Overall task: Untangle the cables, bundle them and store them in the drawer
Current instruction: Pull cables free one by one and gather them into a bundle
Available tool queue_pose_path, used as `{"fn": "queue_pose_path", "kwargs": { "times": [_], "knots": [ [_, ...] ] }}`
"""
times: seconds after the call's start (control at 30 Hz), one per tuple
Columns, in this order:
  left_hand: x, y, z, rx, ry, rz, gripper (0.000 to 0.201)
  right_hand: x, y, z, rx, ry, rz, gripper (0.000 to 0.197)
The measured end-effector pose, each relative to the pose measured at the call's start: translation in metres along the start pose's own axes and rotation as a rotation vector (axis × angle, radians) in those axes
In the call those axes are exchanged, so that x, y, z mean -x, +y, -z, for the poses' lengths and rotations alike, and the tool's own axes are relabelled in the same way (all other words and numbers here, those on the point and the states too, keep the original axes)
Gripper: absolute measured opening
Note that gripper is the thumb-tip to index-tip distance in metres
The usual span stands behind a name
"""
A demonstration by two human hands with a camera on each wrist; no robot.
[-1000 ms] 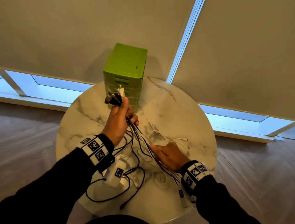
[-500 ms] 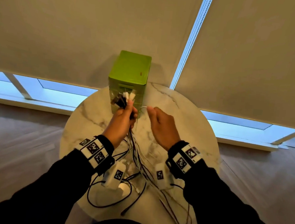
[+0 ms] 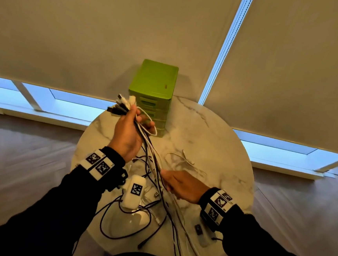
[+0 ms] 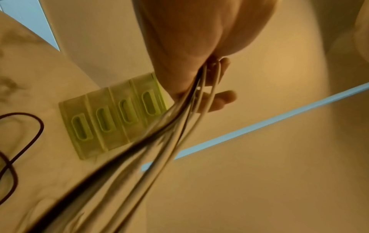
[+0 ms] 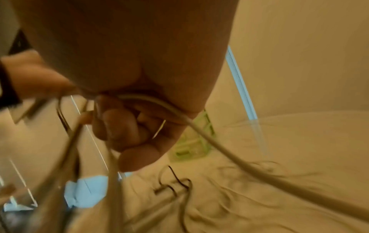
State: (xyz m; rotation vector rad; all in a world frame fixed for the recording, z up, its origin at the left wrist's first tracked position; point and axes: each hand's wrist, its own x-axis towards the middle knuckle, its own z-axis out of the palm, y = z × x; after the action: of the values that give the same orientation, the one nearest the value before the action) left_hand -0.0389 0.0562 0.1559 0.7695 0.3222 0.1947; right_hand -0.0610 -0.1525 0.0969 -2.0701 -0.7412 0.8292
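Here, the cables [image 3: 151,157] are running as one mixed bunch of black and white strands from my raised left hand [image 3: 130,132] down to my right hand [image 3: 181,185] and then trailing over the near edge of the marble table [image 3: 214,136]. I am gripping the upper end of the bunch in my left hand, fingers curled round it, with the plug ends [image 3: 121,105] fanning out above my fist and a white loop [image 3: 149,124] hanging beside my fingers. In the left wrist view the strands [image 4: 175,119] are leaving my closed fingers [image 4: 221,97] and stretching away, blurred. My right hand is sitting lower, near the table top, and its fingers [image 5: 123,129] are curling round several strands in the right wrist view, with one pale cable [image 5: 209,141] bending off to the side.

More loose cable is lying on the table: thin white leads [image 3: 183,159] just beyond my right hand, and black loops [image 3: 115,221] near my left forearm. A white marked block [image 3: 135,192] is hanging under my left wrist.

The green drawer unit [image 3: 152,95] is standing at the far edge of the table, against the blind [image 3: 111,31], and its drawer fronts [image 4: 111,116] are all sitting flush in the left wrist view. I am wearing black sleeves [image 3: 54,209] with marked wristbands [image 3: 97,162].
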Motion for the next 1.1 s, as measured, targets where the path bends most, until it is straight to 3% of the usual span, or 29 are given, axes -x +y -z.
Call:
{"fn": "queue_pose_path", "kwargs": {
  "times": [0.07, 0.17, 0.3, 0.43, 0.53, 0.7, 0.8, 0.9, 1.1],
  "knots": [
    [-0.005, 0.014, 0.002, 0.006, -0.019, -0.035, 0.034, 0.014, 0.027, -0.003, 0.013, -0.030, -0.079, 0.054],
    [-0.008, 0.032, 0.008, -0.080, -0.043, -0.093, 0.033, 0.029, 0.065, 0.005, 0.055, 0.044, -0.127, 0.045],
    [-0.008, 0.027, 0.013, -0.247, -0.049, -0.160, 0.032, 0.025, 0.092, 0.037, 0.192, 0.349, -0.230, 0.056],
    [0.002, -0.007, 0.011, -0.526, -0.120, -0.132, 0.030, 0.000, 0.046, 0.061, 0.160, 0.612, -0.166, 0.046],
    [0.015, -0.028, 0.002, -0.670, -0.129, -0.023, 0.037, -0.016, -0.005, 0.061, 0.112, 0.675, -0.009, 0.041],
    [0.018, -0.034, -0.014, -0.611, -0.188, 0.143, 0.045, -0.019, -0.057, 0.040, 0.051, 0.498, 0.228, 0.024],
    [0.013, -0.029, -0.017, -0.454, -0.149, 0.208, 0.033, -0.012, -0.059, 0.038, 0.013, 0.395, 0.258, 0.025],
    [0.005, -0.026, -0.015, -0.381, -0.110, 0.123, 0.030, -0.006, -0.042, 0.044, 0.092, 0.295, 0.184, 0.023],
    [-0.010, -0.028, -0.015, -0.427, 0.002, -0.107, 0.031, 0.027, 0.030, 0.064, 0.279, 0.162, -0.111, 0.034]
  ]
}}
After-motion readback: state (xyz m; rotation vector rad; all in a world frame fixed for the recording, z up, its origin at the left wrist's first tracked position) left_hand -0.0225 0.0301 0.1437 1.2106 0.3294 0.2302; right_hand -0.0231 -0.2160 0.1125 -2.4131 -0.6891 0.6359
